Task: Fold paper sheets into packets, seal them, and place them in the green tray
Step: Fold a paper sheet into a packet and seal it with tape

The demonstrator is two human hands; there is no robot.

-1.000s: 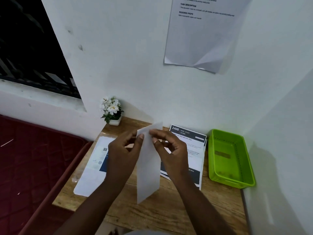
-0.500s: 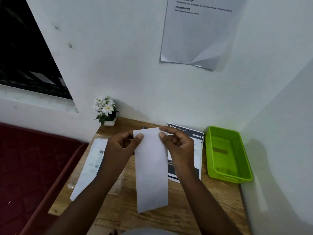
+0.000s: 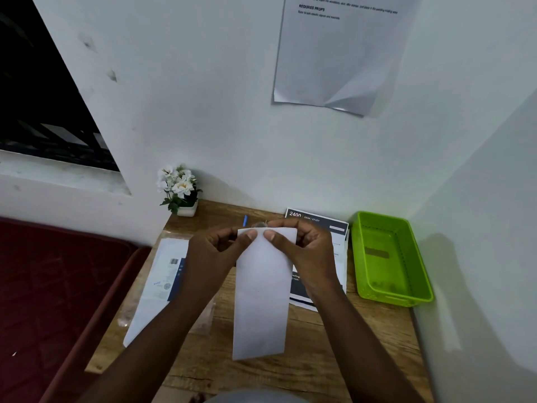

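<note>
We pinch the folded paper packet (image 3: 261, 292) with both hands, left hand (image 3: 216, 251) and right hand (image 3: 308, 251), apparently above the tabletop (image 3: 319, 344).

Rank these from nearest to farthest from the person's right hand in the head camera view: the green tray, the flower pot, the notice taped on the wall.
From the right hand:
1. Green tray, just to its right on the desk.
2. Flower pot, at the desk's far left corner, beyond the left hand.
3. Wall notice, high above the desk.

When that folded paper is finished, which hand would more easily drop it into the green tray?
Probably the right hand. The green tray sits at the desk's right edge, on that hand's side, with nothing between them. The left hand would have to cross over. Both hands now pinch the top of the folded paper.
</note>
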